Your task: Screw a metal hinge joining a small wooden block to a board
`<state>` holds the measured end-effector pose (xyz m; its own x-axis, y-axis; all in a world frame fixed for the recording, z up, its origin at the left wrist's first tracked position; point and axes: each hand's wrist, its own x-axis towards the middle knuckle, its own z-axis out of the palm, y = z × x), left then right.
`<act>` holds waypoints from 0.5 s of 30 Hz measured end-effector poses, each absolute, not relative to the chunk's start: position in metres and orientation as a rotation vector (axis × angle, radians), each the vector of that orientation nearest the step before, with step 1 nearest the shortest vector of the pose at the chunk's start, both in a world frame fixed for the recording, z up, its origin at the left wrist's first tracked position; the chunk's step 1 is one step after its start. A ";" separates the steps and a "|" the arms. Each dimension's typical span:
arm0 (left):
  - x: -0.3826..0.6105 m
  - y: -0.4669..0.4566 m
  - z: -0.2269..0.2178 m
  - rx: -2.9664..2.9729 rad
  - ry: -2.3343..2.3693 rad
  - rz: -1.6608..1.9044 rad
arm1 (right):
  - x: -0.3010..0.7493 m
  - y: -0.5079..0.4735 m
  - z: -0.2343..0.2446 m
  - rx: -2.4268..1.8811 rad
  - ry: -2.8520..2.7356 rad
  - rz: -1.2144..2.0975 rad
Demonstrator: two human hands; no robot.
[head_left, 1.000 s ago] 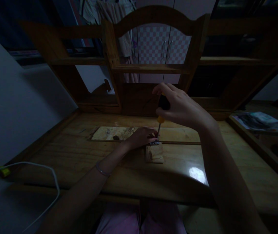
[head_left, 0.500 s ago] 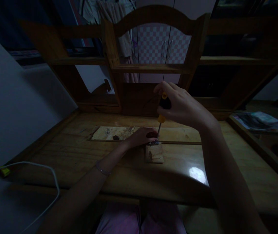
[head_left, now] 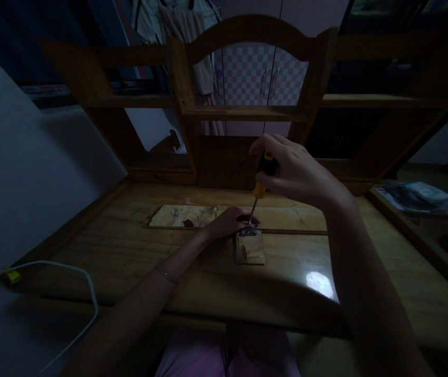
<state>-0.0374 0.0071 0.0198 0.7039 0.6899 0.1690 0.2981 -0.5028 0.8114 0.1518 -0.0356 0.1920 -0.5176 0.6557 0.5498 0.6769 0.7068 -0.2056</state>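
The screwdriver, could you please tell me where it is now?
In the head view, the screwdriver is just right of centre, held in the right hand and slanting down toward the metal piece beside the left hand.

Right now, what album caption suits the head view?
Right hand grips a screwdriver at a metal fitting, left hand close by.

Hands, two total: one left hand [head_left: 227, 222], one right hand [head_left: 292, 170]. One screwdriver [head_left: 260, 190], one metal fitting [head_left: 248, 232]. Wood, two: one small block [head_left: 250, 251], one long board [head_left: 294, 219]. One bracelet [head_left: 167, 274], one white cable [head_left: 89, 283], one desk [head_left: 102, 246]. Two checkered cupboard doors [head_left: 243, 78], two door handles [head_left: 273, 84].
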 end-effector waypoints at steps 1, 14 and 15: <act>-0.037 0.007 0.020 2.110 0.753 0.625 | 0.152 -0.036 0.193 -1.005 -2.304 -0.041; -0.038 0.004 0.014 2.175 0.840 0.703 | 0.160 -0.037 0.197 -1.024 -2.256 -0.099; -0.038 0.004 0.014 2.170 0.844 0.704 | 0.160 -0.037 0.197 -1.032 -2.253 -0.102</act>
